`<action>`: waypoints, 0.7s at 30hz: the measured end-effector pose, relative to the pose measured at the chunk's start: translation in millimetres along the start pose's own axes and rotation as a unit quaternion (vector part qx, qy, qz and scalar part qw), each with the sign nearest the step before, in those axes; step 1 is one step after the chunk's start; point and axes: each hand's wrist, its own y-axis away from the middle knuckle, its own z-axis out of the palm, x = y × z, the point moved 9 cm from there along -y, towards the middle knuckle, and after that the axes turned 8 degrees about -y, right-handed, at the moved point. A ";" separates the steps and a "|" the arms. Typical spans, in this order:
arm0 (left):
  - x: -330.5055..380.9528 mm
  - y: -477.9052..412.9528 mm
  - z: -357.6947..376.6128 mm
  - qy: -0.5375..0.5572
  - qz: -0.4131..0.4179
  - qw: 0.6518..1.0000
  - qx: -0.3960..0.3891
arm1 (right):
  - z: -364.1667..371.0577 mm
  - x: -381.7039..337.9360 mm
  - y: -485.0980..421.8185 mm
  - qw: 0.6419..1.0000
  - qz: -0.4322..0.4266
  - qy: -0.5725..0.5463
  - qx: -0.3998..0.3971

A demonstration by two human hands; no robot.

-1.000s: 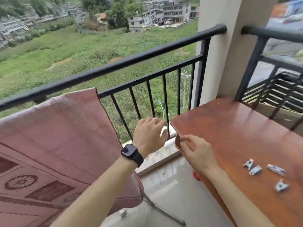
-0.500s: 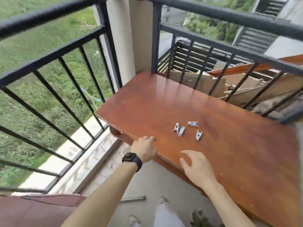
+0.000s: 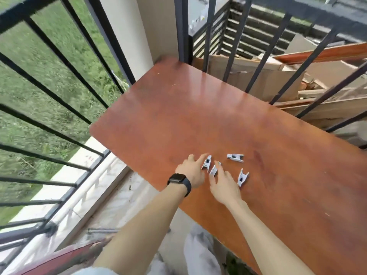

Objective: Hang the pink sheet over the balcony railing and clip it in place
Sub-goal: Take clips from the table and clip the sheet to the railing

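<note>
Several small white clips lie on a red-brown wooden table [image 3: 178, 120]. My left hand [image 3: 193, 171], with a black watch on its wrist, is spread over the table and its fingertips touch the leftmost clip [image 3: 206, 162]. My right hand [image 3: 225, 186] is open beside a second clip [image 3: 214, 169], fingers close to it. Two more clips lie apart: one [image 3: 235, 157] farther back, one [image 3: 242, 177] to the right of my right hand. Only a dark red strip of the pink sheet [image 3: 65, 256] shows at the bottom left. The black balcony railing [image 3: 59, 56] runs along the left.
A second black railing [image 3: 278, 62] borders the table's far side, with cardboard and wooden boards [image 3: 278, 80] piled behind it. A cream pillar [image 3: 135, 32] stands at the corner. The tiled floor and a pale ledge [image 3: 95, 187] lie below the left railing.
The view has swung from the sheet on the railing to the table. Both hands moved forward from the table's edge to the clips.
</note>
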 end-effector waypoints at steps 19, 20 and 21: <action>-42.6 5.8 50.3 0.079 -0.108 0.991 0.017 | 27.9 7.5 -16.3 0.997 -0.052 0.036 -0.043; -50.5 13.4 54.9 0.107 -0.120 0.987 0.016 | 32.2 4.6 -14.5 0.996 -0.065 0.032 -0.056; -59.1 20.8 59.2 0.140 -0.131 0.981 0.021 | 36.3 -0.1 -11.1 0.994 -0.078 0.026 -0.070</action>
